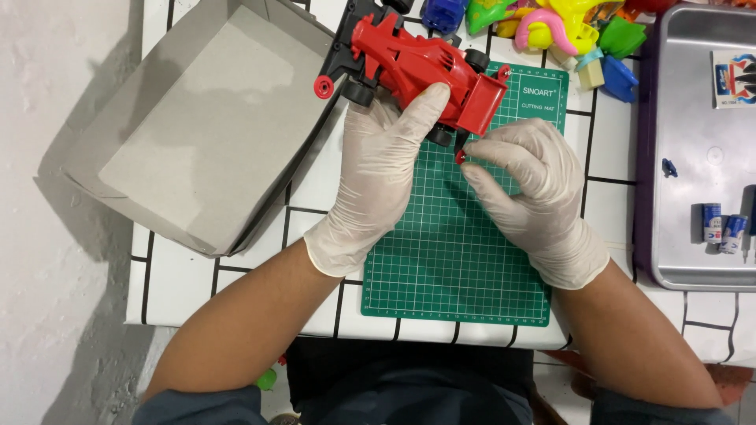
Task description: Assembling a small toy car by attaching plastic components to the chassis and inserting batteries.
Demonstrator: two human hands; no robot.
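Observation:
My left hand (378,169), in a white glove, grips a red toy racing car (421,67) with black wheels from below, holding it tilted above the top of a green cutting mat (453,252). My right hand (531,193), also gloved, pinches a tiny red piece (460,157) between thumb and forefinger, just under the car's rear wing (484,102). One small red wheel-like part (324,86) sticks out at the car's front left.
A shallow grey cardboard box (205,126) lies at the left. Colourful plastic toys (567,27) are piled at the top. A metal tray (693,142) at the right holds small batteries (720,224), a card and a tiny blue part. The table has a white tile pattern.

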